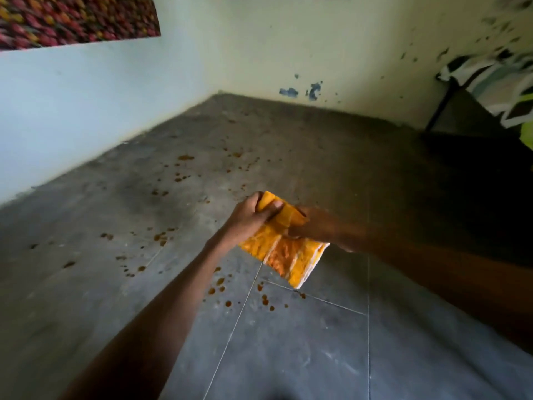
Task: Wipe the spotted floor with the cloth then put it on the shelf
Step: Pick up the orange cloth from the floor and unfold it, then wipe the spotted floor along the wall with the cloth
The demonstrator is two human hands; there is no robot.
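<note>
Both hands, left hand and right hand, grip the folded orange cloth at frame centre, held clear above the spotted floor, apparently bunching it for wiping; no shelf visible.

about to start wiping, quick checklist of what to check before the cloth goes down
1. Cloth held: ok, the left hand and right hand both grip its top edge.
2. Cloth folded into a pad: ok.
3. Cloth touching the floor: not ok, it hangs in the air.
4. Orange-brown spots located: ok, scattered below and ahead of the hands.
5. Cloth dampness: cannot tell.
6. Shelf in view: cannot tell.
</note>
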